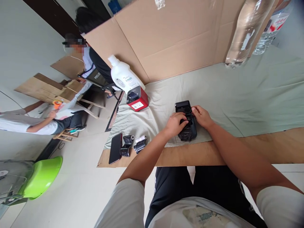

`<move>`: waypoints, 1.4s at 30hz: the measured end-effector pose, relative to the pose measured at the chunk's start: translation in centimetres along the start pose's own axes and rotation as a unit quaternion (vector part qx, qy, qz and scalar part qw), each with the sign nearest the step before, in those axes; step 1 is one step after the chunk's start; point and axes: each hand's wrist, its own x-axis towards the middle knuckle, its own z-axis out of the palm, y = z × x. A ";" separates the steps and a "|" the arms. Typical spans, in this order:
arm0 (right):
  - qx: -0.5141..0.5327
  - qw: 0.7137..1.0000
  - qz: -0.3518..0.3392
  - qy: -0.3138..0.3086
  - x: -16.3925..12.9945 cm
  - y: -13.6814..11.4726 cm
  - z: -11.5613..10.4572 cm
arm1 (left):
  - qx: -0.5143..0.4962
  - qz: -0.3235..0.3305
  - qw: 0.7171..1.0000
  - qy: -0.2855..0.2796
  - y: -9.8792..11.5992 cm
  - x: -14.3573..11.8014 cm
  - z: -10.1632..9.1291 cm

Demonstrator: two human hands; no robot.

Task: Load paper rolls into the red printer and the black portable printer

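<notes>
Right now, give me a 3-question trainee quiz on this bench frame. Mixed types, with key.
1. True or false: both hands rest on the black device.
2. Multiple choice: what lies at the table's left end, beside the two small rolls? A) a phone B) a mug C) scissors
3. Fill in: the white bottle stands right behind the ___ box.

Key:
1. True: the left hand and the right hand both touch it, on the pale cloth.
2. A, the phone.
3. Red.
</notes>
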 end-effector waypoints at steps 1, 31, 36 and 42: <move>0.002 1.000 0.001 0.001 0.0 0.0 0.0 | -0.010 0.014 1.000 0.015 -0.2 -0.2 0.0; 0.066 0.950 0.098 -0.288 -2.1 -4.6 -3.1 | -0.427 -0.130 0.894 0.048 -2.8 -3.6 2.3; 0.053 0.960 0.037 -0.272 -2.2 -4.7 -2.9 | -0.437 -0.135 0.888 0.054 -2.7 -3.5 1.8; 0.104 0.971 0.054 -0.207 -2.5 -5.0 -1.7 | -0.467 -0.166 0.860 0.119 -3.0 -3.4 1.9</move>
